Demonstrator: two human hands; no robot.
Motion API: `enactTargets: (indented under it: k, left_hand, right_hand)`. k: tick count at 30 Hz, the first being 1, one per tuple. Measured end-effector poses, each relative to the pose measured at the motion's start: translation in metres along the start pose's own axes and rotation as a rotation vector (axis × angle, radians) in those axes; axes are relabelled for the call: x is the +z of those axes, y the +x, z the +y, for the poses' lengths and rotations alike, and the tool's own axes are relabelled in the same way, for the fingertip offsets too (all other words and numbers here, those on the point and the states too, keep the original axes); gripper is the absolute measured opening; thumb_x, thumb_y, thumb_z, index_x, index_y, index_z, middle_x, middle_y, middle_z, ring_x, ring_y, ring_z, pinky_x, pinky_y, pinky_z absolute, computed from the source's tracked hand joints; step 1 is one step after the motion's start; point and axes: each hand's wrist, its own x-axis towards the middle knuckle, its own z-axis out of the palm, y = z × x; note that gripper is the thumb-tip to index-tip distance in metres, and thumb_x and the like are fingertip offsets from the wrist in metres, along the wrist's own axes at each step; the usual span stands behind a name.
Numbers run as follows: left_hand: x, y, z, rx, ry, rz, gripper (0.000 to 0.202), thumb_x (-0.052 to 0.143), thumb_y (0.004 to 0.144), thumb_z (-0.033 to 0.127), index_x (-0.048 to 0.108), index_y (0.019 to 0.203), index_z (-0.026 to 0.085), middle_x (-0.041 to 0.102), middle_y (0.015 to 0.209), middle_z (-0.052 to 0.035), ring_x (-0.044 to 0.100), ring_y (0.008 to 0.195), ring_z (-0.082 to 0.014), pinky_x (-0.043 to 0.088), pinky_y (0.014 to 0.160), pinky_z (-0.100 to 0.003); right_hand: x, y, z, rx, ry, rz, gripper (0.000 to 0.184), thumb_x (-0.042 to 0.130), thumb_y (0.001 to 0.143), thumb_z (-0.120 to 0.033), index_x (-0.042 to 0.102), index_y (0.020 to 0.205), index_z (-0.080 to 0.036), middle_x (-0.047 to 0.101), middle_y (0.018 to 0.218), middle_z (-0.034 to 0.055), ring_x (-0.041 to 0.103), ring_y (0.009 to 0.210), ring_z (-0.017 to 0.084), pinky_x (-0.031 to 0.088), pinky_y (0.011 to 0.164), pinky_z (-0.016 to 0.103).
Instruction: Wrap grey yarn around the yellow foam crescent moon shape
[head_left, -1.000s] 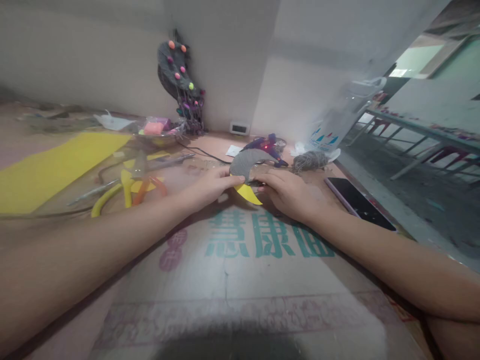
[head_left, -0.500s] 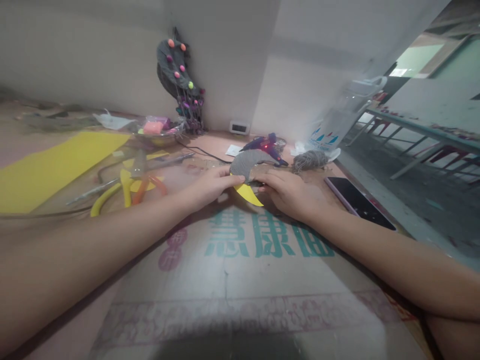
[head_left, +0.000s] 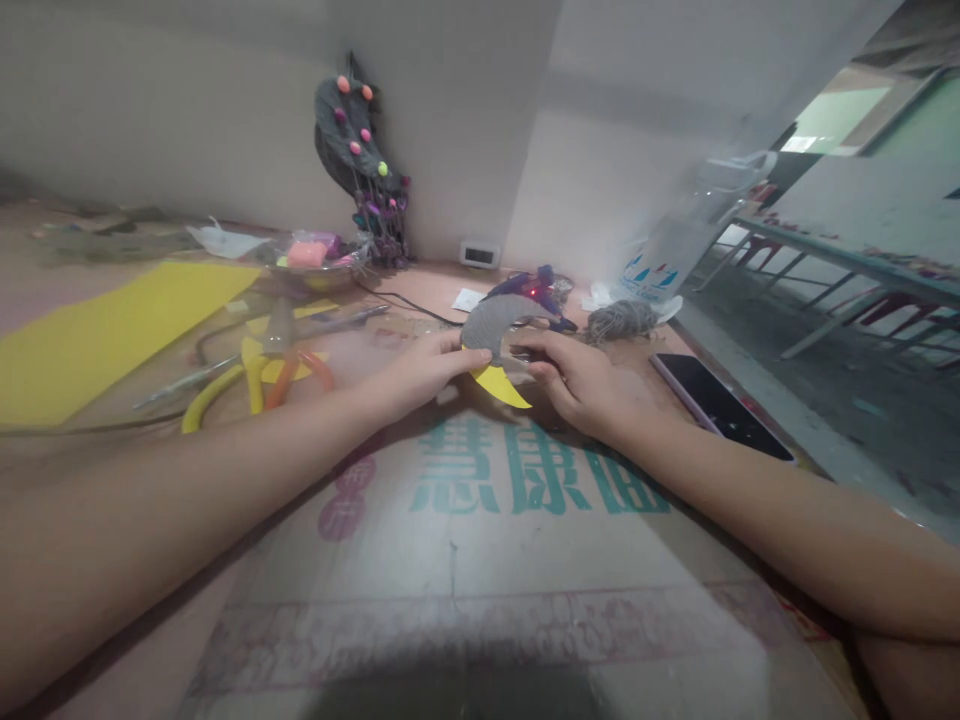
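A crescent-shaped piece (head_left: 491,325), its upper part wrapped in grey twine and its lower tip bare yellow (head_left: 501,385), stands on the cardboard sheet (head_left: 480,520). My left hand (head_left: 424,370) pinches its left edge. My right hand (head_left: 581,385) grips its right side, fingers curled against the inner curve. A ball of grey twine (head_left: 622,320) lies just behind my right hand.
A blue glue gun (head_left: 529,290) with a red light lies behind the crescent. A dark phone (head_left: 720,405) lies at the right. Yellow and orange pliers (head_left: 262,375) and a yellow sheet (head_left: 90,340) sit at the left. A grey hanging ornament with coloured pompoms (head_left: 360,160) leans in the corner.
My right hand has shifted slightly, its fingers now raised higher on the crescent's inner curve. The left hand and the crescent have hardly moved.
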Motion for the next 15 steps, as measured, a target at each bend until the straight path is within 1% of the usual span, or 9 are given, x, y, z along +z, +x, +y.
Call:
enactTargets:
  k: [3, 5, 6, 9, 12, 15]
  left_hand:
    - [-0.001, 0.000, -0.001, 0.031, 0.083, -0.010, 0.021, 0.065, 0.082, 0.037, 0.063, 0.083, 0.016, 0.057, 0.060, 0.0026, 0.045, 0.045, -0.0071, 0.036, 0.045, -0.021]
    - [-0.002, 0.001, -0.004, 0.061, 0.174, -0.042, 0.024, 0.063, 0.083, 0.040, 0.063, 0.084, 0.016, 0.054, 0.060, 0.0037, 0.043, 0.046, -0.0070, 0.032, 0.044, -0.020]
    - [-0.002, 0.002, -0.006, 0.079, 0.222, -0.055, 0.025, 0.063, 0.084, 0.040, 0.063, 0.085, 0.016, 0.056, 0.062, 0.0031, 0.045, 0.048, -0.0078, 0.033, 0.045, -0.020]
    - [-0.003, 0.004, -0.010, 0.134, 0.324, -0.061, 0.027, 0.061, 0.084, 0.040, 0.065, 0.088, 0.014, 0.064, 0.076, -0.0014, 0.056, 0.064, -0.0125, 0.043, 0.057, -0.023]
    - [-0.002, 0.005, -0.010, 0.179, 0.361, -0.059, 0.027, 0.061, 0.083, 0.039, 0.066, 0.091, 0.014, 0.069, 0.088, -0.0045, 0.062, 0.078, -0.0170, 0.048, 0.068, -0.027]
    - [0.000, 0.002, -0.007, 0.187, 0.384, -0.067, 0.027, 0.060, 0.083, 0.039, 0.066, 0.090, 0.014, 0.069, 0.087, -0.0040, 0.062, 0.079, -0.0174, 0.046, 0.069, -0.026]
  right_hand:
    - [0.003, 0.003, -0.008, 0.218, 0.162, 0.040, 0.024, 0.059, 0.088, -0.038, 0.066, 0.098, -0.017, 0.072, 0.089, 0.0061, 0.063, 0.073, 0.019, 0.047, 0.065, 0.029]
    - [0.004, 0.005, -0.014, 0.333, 0.281, 0.026, 0.017, 0.062, 0.084, -0.033, 0.067, 0.088, -0.017, 0.068, 0.077, 0.0024, 0.058, 0.063, 0.014, 0.043, 0.056, 0.025]
    - [0.005, 0.006, -0.016, 0.361, 0.323, 0.017, 0.015, 0.062, 0.083, -0.032, 0.067, 0.084, -0.017, 0.066, 0.073, 0.0013, 0.056, 0.061, 0.013, 0.041, 0.054, 0.024]
    - [0.007, 0.008, -0.019, 0.371, 0.394, -0.024, 0.015, 0.063, 0.081, -0.031, 0.067, 0.078, -0.017, 0.061, 0.066, -0.0009, 0.051, 0.059, 0.012, 0.037, 0.054, 0.023]
    - [0.008, 0.007, -0.018, 0.332, 0.431, -0.071, 0.017, 0.060, 0.083, -0.031, 0.064, 0.074, -0.017, 0.055, 0.062, -0.0024, 0.046, 0.057, 0.010, 0.035, 0.054, 0.023]
    - [0.008, 0.006, -0.016, 0.309, 0.428, -0.093, 0.019, 0.058, 0.085, -0.030, 0.061, 0.072, -0.017, 0.051, 0.061, -0.0032, 0.044, 0.057, 0.010, 0.034, 0.054, 0.023]
